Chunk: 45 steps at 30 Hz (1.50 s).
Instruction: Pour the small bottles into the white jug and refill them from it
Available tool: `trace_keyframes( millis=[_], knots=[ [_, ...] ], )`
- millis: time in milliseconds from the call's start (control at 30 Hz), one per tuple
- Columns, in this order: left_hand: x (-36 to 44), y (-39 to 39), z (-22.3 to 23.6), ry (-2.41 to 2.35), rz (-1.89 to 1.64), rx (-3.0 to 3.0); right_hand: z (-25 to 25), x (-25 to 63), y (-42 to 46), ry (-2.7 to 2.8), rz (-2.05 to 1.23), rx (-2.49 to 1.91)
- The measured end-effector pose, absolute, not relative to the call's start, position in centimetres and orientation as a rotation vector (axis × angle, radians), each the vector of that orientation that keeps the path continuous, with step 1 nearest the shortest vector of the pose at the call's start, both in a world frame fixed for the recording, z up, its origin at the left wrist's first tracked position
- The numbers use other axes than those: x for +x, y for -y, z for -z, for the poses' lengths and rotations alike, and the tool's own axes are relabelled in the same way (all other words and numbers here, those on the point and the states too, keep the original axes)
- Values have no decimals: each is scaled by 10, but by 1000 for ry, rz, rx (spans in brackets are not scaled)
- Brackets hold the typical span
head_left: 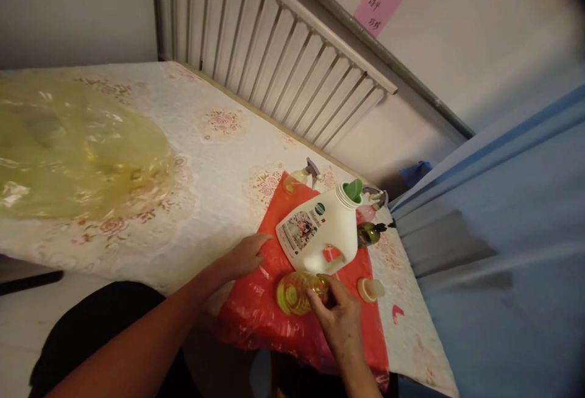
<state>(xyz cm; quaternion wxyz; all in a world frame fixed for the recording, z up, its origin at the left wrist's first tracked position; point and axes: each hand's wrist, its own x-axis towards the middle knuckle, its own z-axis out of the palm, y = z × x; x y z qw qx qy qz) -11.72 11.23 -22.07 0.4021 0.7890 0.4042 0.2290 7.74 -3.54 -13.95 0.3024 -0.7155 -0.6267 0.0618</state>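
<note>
A clear yellow bottle [295, 293] lies near the front of a red plastic sheet or bag [260, 312]. My right hand [340, 319] has its thumb and fingers closed around the bottle's right end. Just behind the bottle stands a large white detergent jug [338, 224] with a printed label; its mouth is uncapped and shows a green spout [353, 189]. My left hand [247, 256] rests at the left edge of the red plastic, beside the jug, fingers loosely extended and holding nothing. To the right of the bottle sits a pale cap [370, 289].
Behind the jug are a spray bottle [299, 178] and a dark green pump bottle [368, 234]. A big yellow plastic bag [82, 148] covers the left of the flowered tablecloth [219, 160]. A radiator [269, 50] lines the wall; a blue curtain [498, 233] hangs at right.
</note>
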Motion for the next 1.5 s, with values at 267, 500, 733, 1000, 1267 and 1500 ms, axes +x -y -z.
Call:
trace_keyframes(
  millis=[267, 500, 733, 1000, 1267, 1500],
  knots=[
    [-116, -113, 225, -1028, -666, 1969, 142, 81, 34, 1662, -114, -1968],
    [-115, -109, 244, -1011, -804, 1966, 141, 81, 32, 1595, -270, -2006],
    [-110, -62, 238, -990, -992, 1811, 143, 92, 38, 1415, -493, -1770],
    [-87, -14, 224, -982, -874, 1779, 161, 140, 47, 1319, -353, -1838],
    [-51, 2, 204, -1095, -885, 1804, 179, 211, -12, 1293, -290, -2045],
    [-36, -4, 215, -1113, -933, 1737, 192, 217, -67, 1290, -299, -2246]
  ],
)
